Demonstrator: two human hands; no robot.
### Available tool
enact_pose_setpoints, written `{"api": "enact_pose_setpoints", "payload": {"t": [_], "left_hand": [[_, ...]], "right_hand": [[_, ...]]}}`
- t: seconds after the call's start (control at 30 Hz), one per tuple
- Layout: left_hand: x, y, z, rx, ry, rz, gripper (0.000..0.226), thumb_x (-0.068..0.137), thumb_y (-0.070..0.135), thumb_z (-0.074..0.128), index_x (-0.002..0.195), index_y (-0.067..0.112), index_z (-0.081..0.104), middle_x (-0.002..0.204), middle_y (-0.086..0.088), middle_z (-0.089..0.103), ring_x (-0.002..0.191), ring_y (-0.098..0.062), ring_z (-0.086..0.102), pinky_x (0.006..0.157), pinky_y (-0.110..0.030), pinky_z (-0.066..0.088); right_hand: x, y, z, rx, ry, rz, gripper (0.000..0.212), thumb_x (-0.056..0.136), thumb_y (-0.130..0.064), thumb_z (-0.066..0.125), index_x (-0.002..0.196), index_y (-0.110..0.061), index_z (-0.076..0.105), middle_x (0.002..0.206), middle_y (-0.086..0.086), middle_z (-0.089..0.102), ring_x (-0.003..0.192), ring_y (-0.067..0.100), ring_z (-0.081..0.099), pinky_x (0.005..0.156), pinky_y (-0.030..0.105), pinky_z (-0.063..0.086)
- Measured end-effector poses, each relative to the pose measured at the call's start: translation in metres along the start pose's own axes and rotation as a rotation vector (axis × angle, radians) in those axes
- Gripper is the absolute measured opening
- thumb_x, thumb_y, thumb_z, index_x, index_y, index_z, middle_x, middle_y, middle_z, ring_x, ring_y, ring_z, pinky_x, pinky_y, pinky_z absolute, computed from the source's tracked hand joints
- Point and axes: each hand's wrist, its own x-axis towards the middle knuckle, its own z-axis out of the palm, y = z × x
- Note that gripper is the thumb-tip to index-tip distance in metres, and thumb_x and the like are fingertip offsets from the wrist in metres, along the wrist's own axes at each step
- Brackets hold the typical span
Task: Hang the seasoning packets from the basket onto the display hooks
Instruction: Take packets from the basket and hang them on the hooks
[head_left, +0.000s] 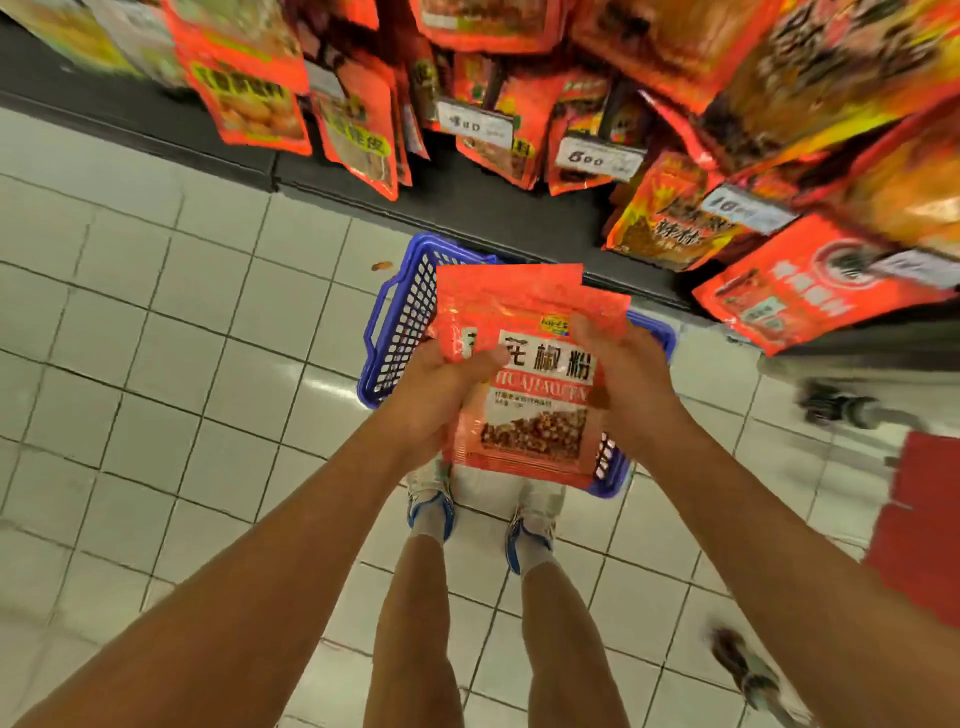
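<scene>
I hold a small stack of red seasoning packets (519, 332) upright in front of me, above the blue plastic basket (400, 322) on the floor. My left hand (441, 389) grips the stack's left edge, thumb across the front. My right hand (623, 374) grips its right edge. The front packet shows black characters and a picture of brown spice. At least two more packet tops stick out behind it. The inside of the basket is hidden by the packets and my hands.
Rows of red and orange packets hang on display hooks (363, 119) above a dark shelf base, with white price tags (475, 122) at the hook ends. White tiled floor spreads to the left. A red object (919, 519) and another person's shoe (748, 670) are at right.
</scene>
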Motion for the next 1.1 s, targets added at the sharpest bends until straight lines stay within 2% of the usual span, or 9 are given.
{"api": "enact_pose_setpoints", "payload": {"t": [0.07, 0.17, 0.27, 0.4, 0.57, 0.8, 0.93, 1.0, 1.1], "left_hand": [[-0.033, 0.036, 0.011, -0.004, 0.019, 0.048, 0.027, 0.095, 0.03, 0.067, 0.117, 0.014, 0.07, 0.113, -0.014, 0.076, 0.1, -0.031, 0.075, 0.078, -0.044, 0.063], [-0.089, 0.101, 0.022, -0.019, 0.072, 0.154, 0.038, 0.084, 0.05, 0.069, 0.103, 0.018, 0.078, 0.105, -0.012, 0.078, 0.093, -0.029, 0.077, 0.073, -0.041, 0.062], [-0.149, 0.175, 0.034, -0.016, 0.079, 0.276, 0.021, 0.091, 0.036, 0.068, 0.09, 0.019, 0.081, 0.098, -0.011, 0.079, 0.084, -0.026, 0.077, 0.073, -0.04, 0.06], [-0.233, 0.276, 0.06, -0.041, 0.09, 0.483, 0.012, 0.093, 0.012, 0.063, 0.09, 0.013, 0.075, 0.091, -0.012, 0.077, 0.072, -0.025, 0.074, 0.073, -0.04, 0.062], [-0.337, 0.374, 0.102, 0.006, 0.036, 0.804, 0.019, 0.087, 0.039, 0.065, 0.086, 0.028, 0.08, 0.087, -0.003, 0.079, 0.073, -0.017, 0.076, 0.065, -0.039, 0.063], [-0.411, 0.465, 0.114, -0.002, 0.04, 1.075, 0.019, 0.093, 0.02, 0.066, 0.084, 0.025, 0.081, 0.084, -0.002, 0.079, 0.072, -0.018, 0.076, 0.063, -0.035, 0.062], [-0.436, 0.507, 0.109, -0.015, -0.003, 1.127, 0.009, 0.093, 0.02, 0.067, 0.09, 0.02, 0.076, 0.085, -0.007, 0.079, 0.072, -0.023, 0.076, 0.061, -0.036, 0.061], [-0.446, 0.523, 0.108, -0.005, -0.06, 1.156, 0.009, 0.092, 0.022, 0.068, 0.095, 0.02, 0.077, 0.091, -0.01, 0.079, 0.077, -0.027, 0.077, 0.065, -0.039, 0.061], [-0.456, 0.544, 0.111, -0.001, -0.106, 1.18, 0.016, 0.089, 0.032, 0.074, 0.098, 0.019, 0.075, 0.099, -0.013, 0.078, 0.085, -0.029, 0.076, 0.073, -0.043, 0.062]], "right_hand": [[-0.029, -0.045, 0.012, -0.013, 0.013, -0.085, 0.006, 0.092, -0.014, 0.072, 0.095, -0.018, 0.075, 0.088, 0.005, 0.079, 0.078, 0.023, 0.076, 0.066, 0.038, 0.06], [-0.081, -0.122, 0.025, 0.032, 0.007, -0.251, 0.021, 0.091, -0.007, 0.071, 0.078, -0.023, 0.075, 0.081, 0.001, 0.078, 0.074, 0.021, 0.075, 0.062, 0.036, 0.06], [-0.14, -0.203, 0.034, 0.043, -0.054, -0.403, 0.028, 0.09, -0.005, 0.07, 0.069, -0.024, 0.075, 0.072, -0.003, 0.075, 0.063, 0.016, 0.072, 0.056, 0.03, 0.056], [-0.223, -0.31, 0.052, -0.021, -0.06, -0.65, 0.013, 0.086, -0.025, 0.069, 0.075, -0.024, 0.076, 0.071, -0.007, 0.073, 0.064, 0.013, 0.069, 0.062, 0.032, 0.057], [-0.312, -0.426, 0.067, -0.101, -0.03, -0.95, 0.017, 0.075, -0.05, 0.071, 0.077, -0.034, 0.078, 0.077, -0.006, 0.075, 0.073, 0.018, 0.067, 0.074, 0.049, 0.058], [-0.399, -0.533, 0.081, -0.162, 0.131, -1.23, 0.038, 0.07, -0.053, 0.068, 0.077, -0.017, 0.073, 0.07, -0.002, 0.069, 0.07, 0.018, 0.061, 0.075, 0.054, 0.057], [-0.429, -0.577, 0.092, -0.088, 0.17, -1.356, 0.01, 0.08, -0.037, 0.07, 0.072, -0.035, 0.076, 0.062, -0.015, 0.069, 0.058, 0.001, 0.06, 0.056, 0.025, 0.052], [-0.434, -0.597, 0.099, -0.066, 0.188, -1.369, 0.021, 0.086, -0.028, 0.072, 0.066, -0.035, 0.075, 0.058, -0.017, 0.068, 0.053, -0.003, 0.06, 0.051, 0.019, 0.049], [-0.431, -0.62, 0.112, -0.085, 0.214, -1.328, 0.023, 0.089, -0.035, 0.074, 0.073, -0.02, 0.07, 0.069, -0.008, 0.075, 0.066, 0.011, 0.073, 0.063, 0.033, 0.058]]}}
